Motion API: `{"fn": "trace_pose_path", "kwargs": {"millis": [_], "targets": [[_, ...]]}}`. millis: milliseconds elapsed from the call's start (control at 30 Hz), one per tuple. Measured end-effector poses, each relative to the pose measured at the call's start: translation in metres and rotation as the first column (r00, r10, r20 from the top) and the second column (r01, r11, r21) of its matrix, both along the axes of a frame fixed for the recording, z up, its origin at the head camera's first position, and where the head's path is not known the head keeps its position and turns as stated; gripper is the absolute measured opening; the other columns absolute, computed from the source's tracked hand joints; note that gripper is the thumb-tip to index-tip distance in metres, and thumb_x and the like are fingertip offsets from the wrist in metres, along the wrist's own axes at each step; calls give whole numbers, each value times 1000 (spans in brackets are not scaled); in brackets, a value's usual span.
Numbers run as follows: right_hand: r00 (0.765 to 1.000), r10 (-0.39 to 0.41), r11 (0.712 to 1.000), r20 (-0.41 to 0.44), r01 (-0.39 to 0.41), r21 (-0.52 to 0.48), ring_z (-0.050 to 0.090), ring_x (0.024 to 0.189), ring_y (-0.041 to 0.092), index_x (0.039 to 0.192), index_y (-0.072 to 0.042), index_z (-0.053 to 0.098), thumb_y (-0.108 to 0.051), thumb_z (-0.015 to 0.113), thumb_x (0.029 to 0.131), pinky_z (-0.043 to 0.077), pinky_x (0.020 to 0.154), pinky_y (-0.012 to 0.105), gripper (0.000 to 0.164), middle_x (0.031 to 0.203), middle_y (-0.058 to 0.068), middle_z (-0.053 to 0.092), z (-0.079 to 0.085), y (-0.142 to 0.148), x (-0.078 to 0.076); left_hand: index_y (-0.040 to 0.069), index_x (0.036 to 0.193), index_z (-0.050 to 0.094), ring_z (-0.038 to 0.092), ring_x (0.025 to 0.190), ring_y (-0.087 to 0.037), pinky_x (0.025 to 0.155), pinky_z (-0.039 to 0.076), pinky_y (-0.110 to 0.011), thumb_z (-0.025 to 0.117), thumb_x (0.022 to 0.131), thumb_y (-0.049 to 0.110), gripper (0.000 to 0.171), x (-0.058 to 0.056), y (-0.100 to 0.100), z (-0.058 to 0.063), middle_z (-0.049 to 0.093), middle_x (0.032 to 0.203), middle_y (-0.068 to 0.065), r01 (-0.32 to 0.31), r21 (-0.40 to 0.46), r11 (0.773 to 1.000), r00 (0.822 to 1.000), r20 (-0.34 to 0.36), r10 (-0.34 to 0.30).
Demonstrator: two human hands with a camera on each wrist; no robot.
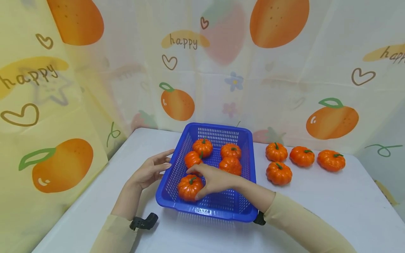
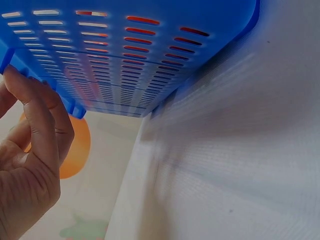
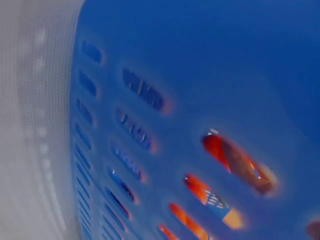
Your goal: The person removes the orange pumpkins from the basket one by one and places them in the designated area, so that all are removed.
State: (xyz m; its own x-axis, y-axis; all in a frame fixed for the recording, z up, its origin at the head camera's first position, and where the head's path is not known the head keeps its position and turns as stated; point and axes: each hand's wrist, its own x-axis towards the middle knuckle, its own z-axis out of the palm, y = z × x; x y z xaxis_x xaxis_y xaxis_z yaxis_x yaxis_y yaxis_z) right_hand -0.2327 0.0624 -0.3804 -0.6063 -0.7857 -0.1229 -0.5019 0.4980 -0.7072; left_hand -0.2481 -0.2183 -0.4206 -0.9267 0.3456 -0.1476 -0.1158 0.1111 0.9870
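Observation:
A blue plastic basket (image 1: 207,213) with slotted walls stands on the table, several small orange pumpkins inside it. My right hand (image 1: 218,180) reaches over its right side and grips the front-left pumpkin (image 1: 189,189), thumb at the near side and fingers curving over the far side. Behind that pumpkin lies another pumpkin (image 1: 192,159), partly covered by the fingers. At the basket's left rim, my left hand (image 1: 151,171) holds the edge; its bent fingers (image 2: 37,117) meet the rim's underside in the left wrist view. The right wrist view shows mostly the basket wall (image 3: 240,75).
Several more pumpkins sit on the white table (image 1: 319,207) to the right of the basket, the nearest pumpkin (image 1: 279,173) close to its wall. A printed curtain (image 1: 221,95) hangs behind the table and along the left side.

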Motion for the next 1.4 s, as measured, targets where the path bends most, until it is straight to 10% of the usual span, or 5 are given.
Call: {"fn": "trace_pose_path", "kwargs": {"millis": [600, 1400], "targets": [[996, 78, 973, -49, -65, 221, 51, 130, 19, 145, -26, 44, -27, 82, 79, 47, 109, 43, 77, 144, 3, 49, -8, -3, 5, 16, 154, 34, 65, 103, -13, 90, 56, -36, 60, 96, 20, 64, 2, 0, -1, 60, 117, 2, 5, 11, 1000, 1000, -14, -5], [987, -18, 988, -162, 43, 150, 54, 122, 18, 134, -26, 49, -28, 86, 73, 56, 97, 41, 71, 139, 2, 49, 1, 7, 8, 10, 154, 33, 65, 96, -12, 82, 59, -32, 59, 96, 15, 64, -2, -4, 2, 58, 113, -1, 45, 1, 999, 999, -22, -45]]}}
